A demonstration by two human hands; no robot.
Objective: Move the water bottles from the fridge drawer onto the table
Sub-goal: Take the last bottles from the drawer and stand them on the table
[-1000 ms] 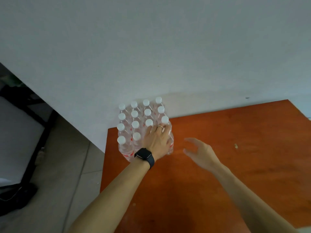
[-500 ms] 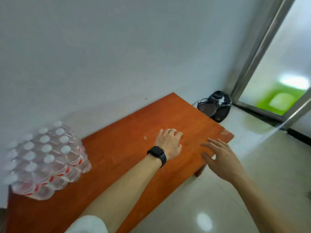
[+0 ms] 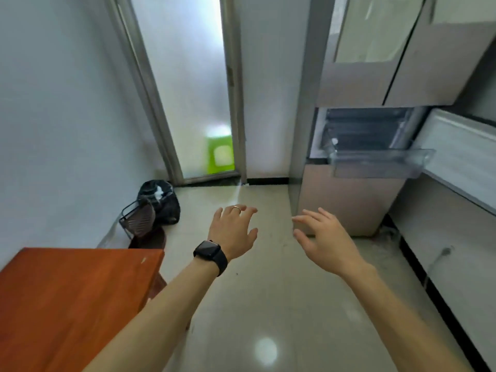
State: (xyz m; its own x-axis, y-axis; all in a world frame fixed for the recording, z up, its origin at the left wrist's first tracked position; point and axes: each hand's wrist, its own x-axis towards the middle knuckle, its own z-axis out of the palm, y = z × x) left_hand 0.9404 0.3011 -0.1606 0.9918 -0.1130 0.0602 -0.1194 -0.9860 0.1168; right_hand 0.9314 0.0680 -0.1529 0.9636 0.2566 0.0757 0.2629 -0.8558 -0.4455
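The desk (image 3: 67,304) is cut off by the left and bottom edges. The fridge (image 3: 349,205) runs out past the top and right edges. Its open compartment (image 3: 367,130) is dark and blurred, and its contents cannot be told. A green shape (image 3: 220,154) behind the frosted door (image 3: 185,89) is too smeared to identify.
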